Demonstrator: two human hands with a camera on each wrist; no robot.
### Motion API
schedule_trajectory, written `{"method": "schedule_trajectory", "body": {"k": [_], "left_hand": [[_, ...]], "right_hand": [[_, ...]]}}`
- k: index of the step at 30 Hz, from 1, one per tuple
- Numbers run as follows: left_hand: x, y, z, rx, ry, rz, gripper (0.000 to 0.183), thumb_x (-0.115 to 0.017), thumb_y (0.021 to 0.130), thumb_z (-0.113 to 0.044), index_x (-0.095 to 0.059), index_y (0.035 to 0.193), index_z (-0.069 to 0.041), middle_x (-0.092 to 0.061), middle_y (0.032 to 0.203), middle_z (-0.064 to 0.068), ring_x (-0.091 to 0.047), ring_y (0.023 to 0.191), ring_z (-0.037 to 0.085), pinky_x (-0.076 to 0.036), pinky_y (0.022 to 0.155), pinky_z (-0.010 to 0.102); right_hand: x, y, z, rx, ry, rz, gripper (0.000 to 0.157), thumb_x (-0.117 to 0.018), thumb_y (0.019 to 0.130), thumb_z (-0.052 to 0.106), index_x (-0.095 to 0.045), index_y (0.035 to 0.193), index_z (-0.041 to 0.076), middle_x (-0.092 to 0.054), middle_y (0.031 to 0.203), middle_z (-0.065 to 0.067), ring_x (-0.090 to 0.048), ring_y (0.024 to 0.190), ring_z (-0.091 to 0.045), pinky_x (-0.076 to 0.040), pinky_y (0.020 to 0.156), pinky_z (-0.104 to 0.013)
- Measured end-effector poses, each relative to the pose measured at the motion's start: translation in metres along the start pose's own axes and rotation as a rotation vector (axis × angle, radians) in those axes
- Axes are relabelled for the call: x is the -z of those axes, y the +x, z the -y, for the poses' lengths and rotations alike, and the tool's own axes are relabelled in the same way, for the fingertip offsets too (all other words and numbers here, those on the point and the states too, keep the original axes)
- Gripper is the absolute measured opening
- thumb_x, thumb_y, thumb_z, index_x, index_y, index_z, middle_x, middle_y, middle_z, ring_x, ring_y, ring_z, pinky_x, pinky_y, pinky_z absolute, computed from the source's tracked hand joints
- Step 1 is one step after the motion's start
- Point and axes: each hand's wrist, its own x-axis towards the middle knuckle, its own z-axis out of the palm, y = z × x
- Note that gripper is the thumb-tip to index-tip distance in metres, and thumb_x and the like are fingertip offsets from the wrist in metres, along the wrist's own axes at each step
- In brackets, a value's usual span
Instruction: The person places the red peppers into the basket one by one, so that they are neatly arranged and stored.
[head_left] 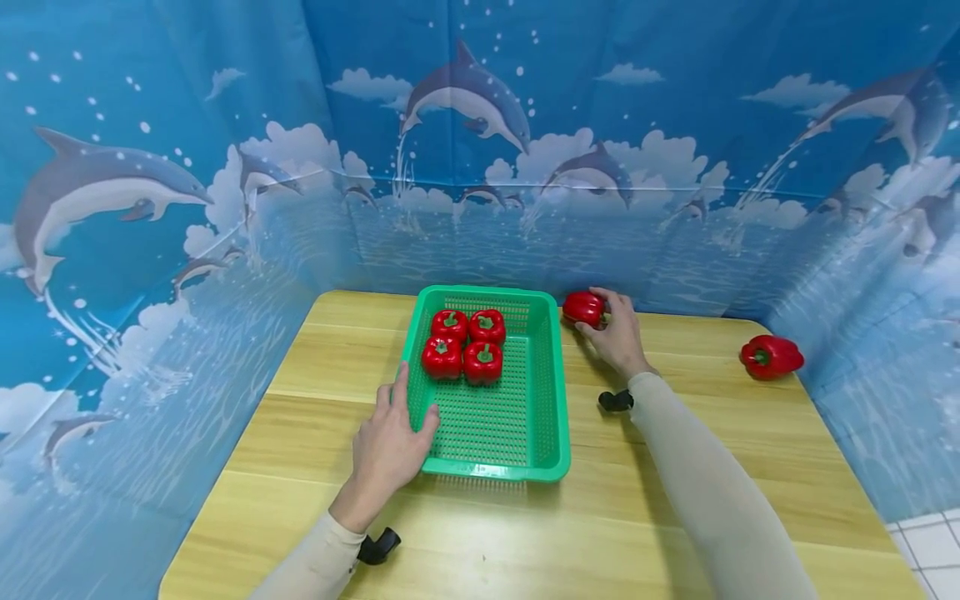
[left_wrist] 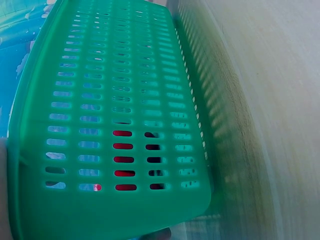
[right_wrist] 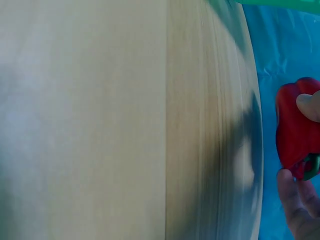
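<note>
Several red bell peppers [head_left: 442,357] stand stem up in the far left part of a green perforated basket [head_left: 555,400]. My left hand [head_left: 390,442] rests on the basket's left rim, fingers extended and thumb over the inner side. The basket's slotted wall [left_wrist: 120,100] fills much of the left wrist view, with red showing through some slots. Just outside the far right corner, my right hand [head_left: 618,337] holds another bell pepper [head_left: 582,307] between thumb and fingers. In the right wrist view, that bell pepper [right_wrist: 295,130] appears in front of the blue curtain, its green stem near the fingertips.
One more red bell pepper [head_left: 772,357] lies on its side near the right edge of the wooden table [head_left: 675,517]. A blue curtain [head_left: 465,242] printed with dolphins hangs behind the table and along both sides. White tiles [head_left: 930,542] show at the lower right.
</note>
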Motion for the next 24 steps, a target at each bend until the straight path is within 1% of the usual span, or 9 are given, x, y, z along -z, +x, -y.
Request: {"method": "schedule_trajectory", "body": {"k": [7,15,20,24], "left_hand": [[0.0,0.0,-0.001,0.007,-0.001,0.008,0.093,-0.065,0.114,-0.051,-0.02,0.188,-0.016,-0.057,0.167,0.026,-0.051,0.052,0.023,-0.042,0.046,0.034],[0.0,0.0,-0.001,0.002,-0.008,0.012,0.094,-0.062,0.115,-0.054,-0.019,0.189,-0.015,-0.057,0.167,0.026,-0.052,0.053,0.025,-0.042,0.047,0.035],[0.0,0.0,-0.002,0.004,-0.01,0.01,0.094,-0.062,0.115,-0.054,-0.02,0.188,-0.015,-0.058,0.165,0.025,-0.052,0.053,0.026,-0.042,0.046,0.036],[0.0,0.0,-0.002,0.001,-0.012,0.007,0.093,-0.062,0.114,-0.055,-0.021,0.188,-0.015,-0.058,0.165,0.026,-0.053,0.053,0.026,-0.043,0.046,0.036]], "right_hand": [[0.007,-0.01,0.003,0.015,0.033,-0.028,0.074,-0.085,0.106,0.008,-0.052,0.172,0.008,-0.047,0.167,-0.032,-0.059,0.145,-0.052,-0.064,0.112,-0.068],[0.017,-0.022,0.008,0.017,0.0,-0.037,0.078,-0.088,0.105,0.015,-0.051,0.173,0.011,-0.049,0.165,-0.029,-0.062,0.143,-0.049,-0.067,0.105,-0.064],[0.023,-0.03,0.012,0.043,-0.015,-0.048,0.08,-0.09,0.103,0.018,-0.051,0.172,0.008,-0.052,0.162,-0.028,-0.063,0.139,-0.049,-0.066,0.101,-0.064],[0.027,-0.036,0.017,0.069,-0.033,-0.066,0.08,-0.091,0.102,0.019,-0.052,0.172,0.006,-0.053,0.16,-0.028,-0.064,0.136,-0.048,-0.065,0.098,-0.061]]}}
